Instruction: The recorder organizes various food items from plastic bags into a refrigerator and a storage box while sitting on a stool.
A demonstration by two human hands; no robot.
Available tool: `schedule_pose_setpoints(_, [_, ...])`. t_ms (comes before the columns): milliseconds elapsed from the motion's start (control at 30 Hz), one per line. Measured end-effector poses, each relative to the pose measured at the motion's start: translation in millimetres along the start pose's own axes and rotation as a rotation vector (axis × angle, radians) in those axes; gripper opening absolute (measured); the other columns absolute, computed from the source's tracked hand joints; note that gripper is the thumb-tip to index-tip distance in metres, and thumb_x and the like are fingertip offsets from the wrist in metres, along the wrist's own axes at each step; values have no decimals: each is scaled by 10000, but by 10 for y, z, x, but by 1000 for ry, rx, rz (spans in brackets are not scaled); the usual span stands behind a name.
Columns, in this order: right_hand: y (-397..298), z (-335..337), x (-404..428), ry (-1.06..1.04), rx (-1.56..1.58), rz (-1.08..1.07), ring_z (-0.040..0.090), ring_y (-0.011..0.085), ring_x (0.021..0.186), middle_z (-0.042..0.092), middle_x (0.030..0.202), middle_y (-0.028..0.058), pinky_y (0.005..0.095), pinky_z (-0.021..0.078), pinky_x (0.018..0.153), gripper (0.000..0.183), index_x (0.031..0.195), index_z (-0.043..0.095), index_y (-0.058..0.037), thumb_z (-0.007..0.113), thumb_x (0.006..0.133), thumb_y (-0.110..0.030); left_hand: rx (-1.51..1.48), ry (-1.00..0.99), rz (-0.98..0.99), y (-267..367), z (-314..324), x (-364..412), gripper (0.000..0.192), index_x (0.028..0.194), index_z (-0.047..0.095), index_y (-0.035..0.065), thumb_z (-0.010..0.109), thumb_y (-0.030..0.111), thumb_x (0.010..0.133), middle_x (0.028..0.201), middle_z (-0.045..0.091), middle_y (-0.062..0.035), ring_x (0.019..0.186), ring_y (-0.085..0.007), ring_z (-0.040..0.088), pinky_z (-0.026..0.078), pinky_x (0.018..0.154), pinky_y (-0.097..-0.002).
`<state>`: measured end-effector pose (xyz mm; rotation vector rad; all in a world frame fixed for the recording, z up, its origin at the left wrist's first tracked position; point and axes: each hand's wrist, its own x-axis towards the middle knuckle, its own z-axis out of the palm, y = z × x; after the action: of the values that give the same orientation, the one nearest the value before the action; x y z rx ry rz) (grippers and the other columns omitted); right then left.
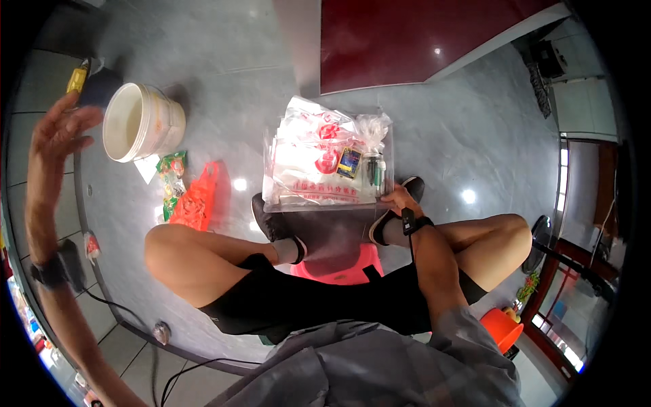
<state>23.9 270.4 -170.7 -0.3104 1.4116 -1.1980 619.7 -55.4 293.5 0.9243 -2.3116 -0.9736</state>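
My right hand (403,199) grips the near right corner of a clear plastic tray (330,207) in front of my feet. Within the tray lie white plastic bags with red print (315,152), a small blue and yellow packet (349,163), a clear jar with dark and green contents (374,173) and a crumpled clear bag (375,129). My left hand (68,124) is raised at the far left, fingers spread, with nothing seen in it. Its fingertips overlap the lower end of a yellow object (76,80) in the picture; whether they touch cannot be told.
A white plastic bucket (175,122) lies tilted or stands left of the tray. Nearer me are a green snack packet (172,168) and a red plastic bag (198,201). A pink stool (338,272) is beneath me, a dark red panel (407,40) beyond, and an orange container (501,328) at right.
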Motion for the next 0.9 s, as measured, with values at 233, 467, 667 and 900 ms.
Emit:
schedule_pose_setpoints(233, [-365, -74, 247, 41, -1881, -320, 675, 284, 731, 703, 818, 100, 389, 530, 603, 330, 1045, 676, -51, 701, 725, -130, -834, -204, -42, 1014, 2216, 258, 470, 1322, 508, 28, 640, -8, 872, 1055, 687, -177, 959, -221, 672, 534, 830, -299])
schedule_pose_setpoints(467, [-1197, 1334, -316, 675, -1398, -330, 677, 371, 828, 687, 875, 206, 456, 546, 724, 425, 995, 648, -24, 673, 791, -396, -759, -58, -572, 430, 3749, -63, 437, 1299, 519, -27, 639, 101, 898, 1013, 704, -111, 904, -164, 660, 520, 721, -271])
schedule_pose_setpoints(667, [-879, 1278, -22, 716, -1340, -359, 681, 360, 843, 672, 889, 248, 435, 558, 689, 525, 987, 620, 61, 695, 786, -417, -435, -196, -404, 292, 4384, -181, 396, 1264, 552, -19, 645, 99, 897, 968, 707, -90, 837, -143, 665, 522, 643, -261])
schedule_pose_setpoints(900, [-1541, 1069, -399, 393, -222, -389, 650, 160, 806, 675, 916, 125, 308, 534, 554, 445, 1024, 594, 39, 793, 709, -204, -353, -182, -449, 254, 4342, -233, 429, 1278, 522, -56, 640, 98, 896, 969, 710, -128, 849, -156, 677, 529, 633, -266])
